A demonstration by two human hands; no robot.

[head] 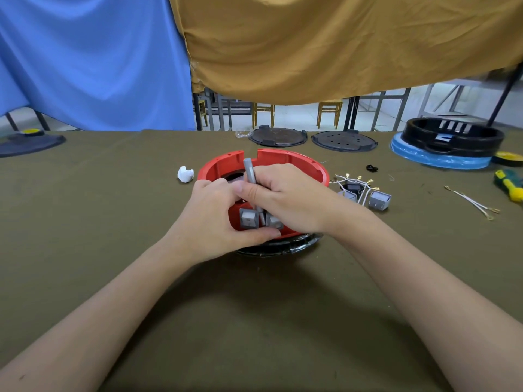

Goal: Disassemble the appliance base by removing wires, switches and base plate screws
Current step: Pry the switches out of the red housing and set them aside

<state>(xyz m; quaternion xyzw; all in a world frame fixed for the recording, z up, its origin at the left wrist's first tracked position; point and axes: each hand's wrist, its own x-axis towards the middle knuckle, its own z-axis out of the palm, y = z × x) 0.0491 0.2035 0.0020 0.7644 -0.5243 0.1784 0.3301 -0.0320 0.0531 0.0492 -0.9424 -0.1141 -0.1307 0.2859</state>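
Note:
The red round appliance base (294, 162) lies open side up on the olive table, on a black plate. Two grey switches (248, 219) sit in its near wall. My left hand (215, 216) grips the near wall of the base, thumb under the rim below the switches. My right hand (285, 196) holds a thin grey tool (250, 174) upright, its tip down between the two switches. To the right of the base lie a removed grey switch (380, 200) and a bundle of white wires (353, 185) with brass terminals.
Two black round plates (278, 136) (343, 140) lie at the back, a black ring on a blue base (450, 142) at back right. A green-yellow screwdriver (509, 185) and loose white wires (472, 203) lie right; a white crumpled wad (185, 174) lies left.

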